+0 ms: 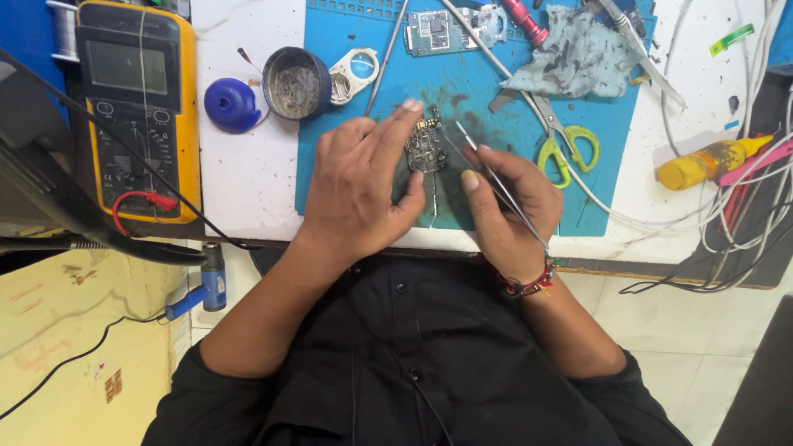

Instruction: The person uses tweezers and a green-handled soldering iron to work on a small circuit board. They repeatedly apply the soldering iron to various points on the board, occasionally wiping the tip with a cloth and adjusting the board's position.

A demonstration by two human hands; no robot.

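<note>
My left hand lies flat-fingered on the blue rubber work mat, its fingertips and thumb pinning the small dark circuit board that sits near the middle of the mat, a little toward its near edge. My right hand is just beside it, fingers pinched around a pair of thin steel tweezers whose tip points up-left and meets the right edge of the board. A thin wire hangs from the board toward the mat's near edge. Toward the mat's far edge lie a second, lighter green circuit board, a crumpled grey-blue cloth and a red-handled tool. A pair of scissors with yellow-green handles rests near the mat's right edge. At the mat's far left corner stand a round dark metal tin of grey paste and a white plastic double-lens loupe touching it; a round blue plastic lid lies on the white worktop just left of the tin. A yellow-cased digital multimeter sits at the worktop's left edge, with a red lead clip at its lower part. A yellow squeeze bottle lies near the right edge among white cables.
</note>
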